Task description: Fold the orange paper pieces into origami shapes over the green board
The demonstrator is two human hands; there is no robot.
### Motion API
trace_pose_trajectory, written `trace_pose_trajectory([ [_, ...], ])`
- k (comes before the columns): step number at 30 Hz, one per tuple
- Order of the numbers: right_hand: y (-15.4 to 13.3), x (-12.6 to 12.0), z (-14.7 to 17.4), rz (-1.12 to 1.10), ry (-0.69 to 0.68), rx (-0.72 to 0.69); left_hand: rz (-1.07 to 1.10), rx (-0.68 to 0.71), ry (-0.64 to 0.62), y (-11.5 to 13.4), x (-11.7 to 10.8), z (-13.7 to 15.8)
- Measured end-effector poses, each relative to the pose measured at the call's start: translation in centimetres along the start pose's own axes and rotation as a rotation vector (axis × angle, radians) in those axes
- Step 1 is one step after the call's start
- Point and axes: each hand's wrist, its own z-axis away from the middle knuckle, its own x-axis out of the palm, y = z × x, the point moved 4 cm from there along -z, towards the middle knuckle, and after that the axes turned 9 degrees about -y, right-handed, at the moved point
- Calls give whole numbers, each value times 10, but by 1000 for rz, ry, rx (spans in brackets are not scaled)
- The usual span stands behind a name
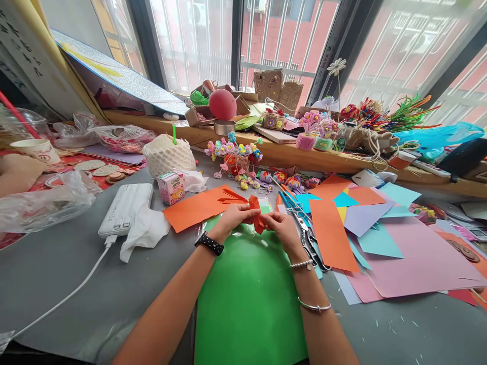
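Between my two hands is a small folded piece of orange paper (257,215), held upright above a glossy green mat (247,304). My left hand (236,219) pinches its left side between thumb and fingers. From the right, my right hand (282,226) grips the lower part the same way. A flat sheet of orange paper (194,207) lies to the left, with narrow folded orange strips (233,196) on its right end. Scissors (302,220) rest just right of my right hand.
Coloured paper sheets (414,263) overlap on the right. On the left are a white power bank (127,208) with a cable, a crumpled tissue (146,230), a small pink box (171,187) and a wrapped coconut (167,156). A flower basket (236,162) stands behind my hands, before a cluttered wooden ledge (277,147).
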Motion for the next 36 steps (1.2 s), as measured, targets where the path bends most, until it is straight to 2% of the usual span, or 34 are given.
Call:
trace_pose_trajectory([
  [7,2,-3,-1,117,81,-75,-108,26,-10,-1,2,-2],
  [11,1,-7,0,210,156,-129,-150,20,-108,-4,7,-4],
  [14,1,-6,-1,229,158,-126,-148,54,-149,-4,9,-6],
  [19,5,-6,-4,124,99,-57,-229,98,-96,0,7,-6],
  [24,0,-21,-4,115,228,-152,-470,96,-79,6,5,-2],
  [30,-17,-18,1,414,117,-330,-645,168,-178,8,2,0],
  [36,-15,-18,1,423,43,-320,-452,75,-205,11,0,3],
])
